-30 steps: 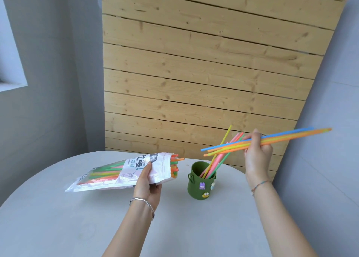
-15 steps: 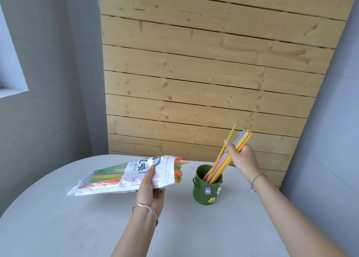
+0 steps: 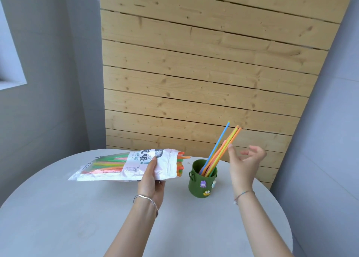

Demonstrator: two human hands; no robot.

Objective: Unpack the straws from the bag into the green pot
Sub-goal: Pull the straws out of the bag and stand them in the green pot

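Left hand (image 3: 150, 181) grips the crinkly plastic bag (image 3: 124, 166); right hand (image 3: 243, 164) hangs released beside thin straws (image 3: 220, 152) leaning in the round green pot (image 3: 202, 181).

One bag (image 3: 124, 168), one pot (image 3: 197, 187), two hands (image 3: 150, 183) (image 3: 243, 164), many straws (image 3: 219, 152).

A plain, home-like room corner was shown: a round grey table (image 3: 58, 227) was set against a pale pine-plank panel (image 3: 194, 72), flanked by bare grey walls (image 3: 48, 101), with a window recess (image 3: 9, 52) at far left.
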